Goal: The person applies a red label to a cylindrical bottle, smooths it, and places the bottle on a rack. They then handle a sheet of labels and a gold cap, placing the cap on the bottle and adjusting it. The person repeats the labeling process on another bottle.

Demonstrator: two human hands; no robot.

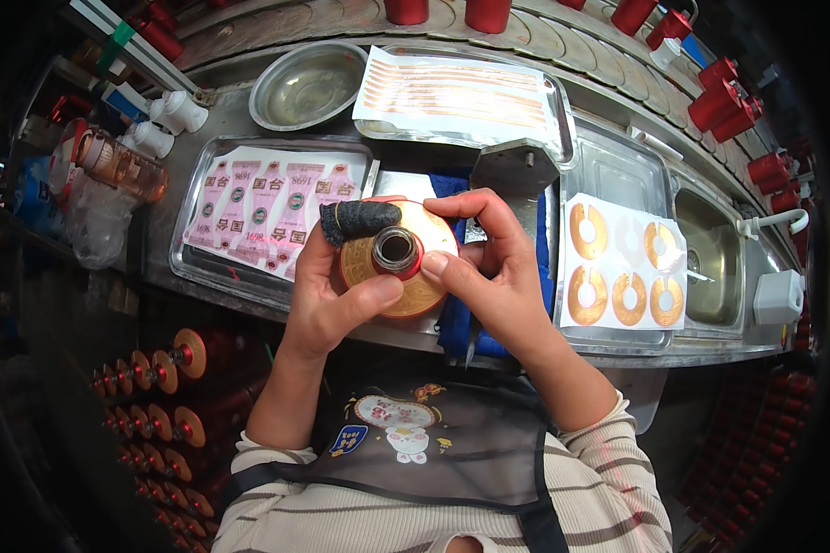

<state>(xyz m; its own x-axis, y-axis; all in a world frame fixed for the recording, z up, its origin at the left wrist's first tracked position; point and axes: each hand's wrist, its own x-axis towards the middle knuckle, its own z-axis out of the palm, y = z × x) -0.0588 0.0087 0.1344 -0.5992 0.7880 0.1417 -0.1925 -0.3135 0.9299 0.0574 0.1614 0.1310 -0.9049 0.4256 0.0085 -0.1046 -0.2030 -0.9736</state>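
Both hands clamped on red bottle [397,251] at frame centre, mouth facing camera: left hand [327,295] at 8 o'clock, right hand [489,267] at 3 o'clock. Gold ring label [424,276] sits round its neck. Ring-label sheet [622,263] on counter [184,249] at 3 o'clock.

A round steel bowl [309,85] sits beside a metal tray of striped orange label strips [461,94]; pink labels [272,212] lie nearer.

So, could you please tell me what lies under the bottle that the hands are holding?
Below the bottle a blue cloth shows on the steel counter. The left hand, right hand and bottle cover the rest of it.
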